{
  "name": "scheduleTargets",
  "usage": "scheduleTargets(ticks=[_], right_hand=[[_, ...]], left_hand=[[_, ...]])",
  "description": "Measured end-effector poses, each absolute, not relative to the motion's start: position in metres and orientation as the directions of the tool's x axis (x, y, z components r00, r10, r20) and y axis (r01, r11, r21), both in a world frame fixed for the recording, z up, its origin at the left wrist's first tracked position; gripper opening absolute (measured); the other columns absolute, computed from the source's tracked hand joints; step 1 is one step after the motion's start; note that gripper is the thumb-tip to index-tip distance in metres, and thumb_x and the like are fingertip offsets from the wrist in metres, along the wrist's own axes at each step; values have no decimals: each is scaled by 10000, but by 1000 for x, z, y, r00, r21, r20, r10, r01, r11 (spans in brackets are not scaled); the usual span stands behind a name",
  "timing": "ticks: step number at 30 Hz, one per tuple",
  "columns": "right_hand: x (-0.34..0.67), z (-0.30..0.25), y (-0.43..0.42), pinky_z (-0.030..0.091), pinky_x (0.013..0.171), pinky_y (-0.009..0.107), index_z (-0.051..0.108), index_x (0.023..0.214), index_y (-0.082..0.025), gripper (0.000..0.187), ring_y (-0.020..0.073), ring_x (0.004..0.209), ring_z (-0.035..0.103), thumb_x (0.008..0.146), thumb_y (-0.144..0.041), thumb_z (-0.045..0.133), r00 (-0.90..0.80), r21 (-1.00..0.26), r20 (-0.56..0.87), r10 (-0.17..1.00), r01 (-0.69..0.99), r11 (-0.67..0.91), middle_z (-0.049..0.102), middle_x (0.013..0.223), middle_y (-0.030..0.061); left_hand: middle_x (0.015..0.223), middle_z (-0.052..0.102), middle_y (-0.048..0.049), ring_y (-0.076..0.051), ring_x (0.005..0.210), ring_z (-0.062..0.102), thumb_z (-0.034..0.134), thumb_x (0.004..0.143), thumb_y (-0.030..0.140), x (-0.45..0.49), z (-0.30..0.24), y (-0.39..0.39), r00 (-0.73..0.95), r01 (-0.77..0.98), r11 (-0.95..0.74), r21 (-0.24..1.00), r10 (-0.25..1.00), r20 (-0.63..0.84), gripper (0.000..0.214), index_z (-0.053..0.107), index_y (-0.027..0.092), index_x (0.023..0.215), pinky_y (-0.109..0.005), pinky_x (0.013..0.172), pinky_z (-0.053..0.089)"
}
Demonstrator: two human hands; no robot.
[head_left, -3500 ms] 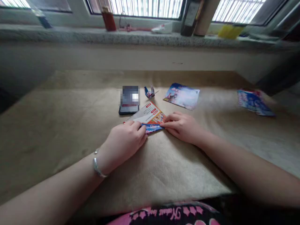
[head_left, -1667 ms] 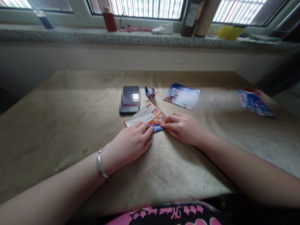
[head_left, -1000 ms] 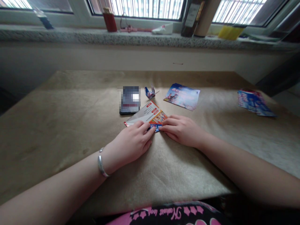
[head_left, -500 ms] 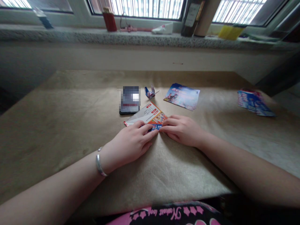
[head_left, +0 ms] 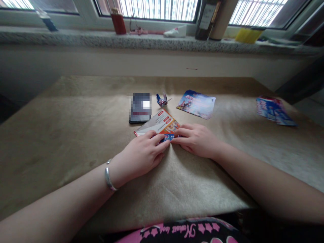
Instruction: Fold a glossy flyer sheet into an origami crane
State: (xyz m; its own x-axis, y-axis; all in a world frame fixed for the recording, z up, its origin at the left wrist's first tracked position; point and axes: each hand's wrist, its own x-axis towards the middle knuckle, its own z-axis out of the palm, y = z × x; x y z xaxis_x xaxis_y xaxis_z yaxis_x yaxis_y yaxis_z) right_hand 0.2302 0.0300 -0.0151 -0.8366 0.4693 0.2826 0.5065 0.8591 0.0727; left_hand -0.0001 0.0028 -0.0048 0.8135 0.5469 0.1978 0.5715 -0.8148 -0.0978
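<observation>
Our left hand [head_left: 141, 152] now lies farther right, beside our right hand [head_left: 198, 140]; fingers [head_left: 163, 146] of both press the folded leaflet [head_left: 159, 125] to the surface [head_left: 76, 111] (whether pinching, we cannot tell), likely creasing it.

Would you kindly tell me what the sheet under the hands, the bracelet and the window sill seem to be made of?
Sheet: printed paper, apparently thin, with crisp straight edges; how glossy is hard to tell.
Bracelet: probably silver-coloured metal, smooth and shiny, judging by its bright highlights.
Sill: likely granite or similar stone, given its grey speckled face, though it might be imitation.
</observation>
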Motion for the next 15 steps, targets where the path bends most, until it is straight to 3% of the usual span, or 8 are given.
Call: scheduleTargets(ticks=[15], right_hand=[[236, -12, 32, 392, 656, 263, 699, 894, -230, 204, 154, 806, 567, 887, -217, 495, -812, 96, 282, 511, 554, 827, 680, 943, 44]], left_hand=[[1156, 609, -98, -259, 1025, 547, 422, 934, 275, 0, -4, 3, 817, 567, -818, -101, 543, 194, 301, 599, 165, 1150, -401, 858, 498]])
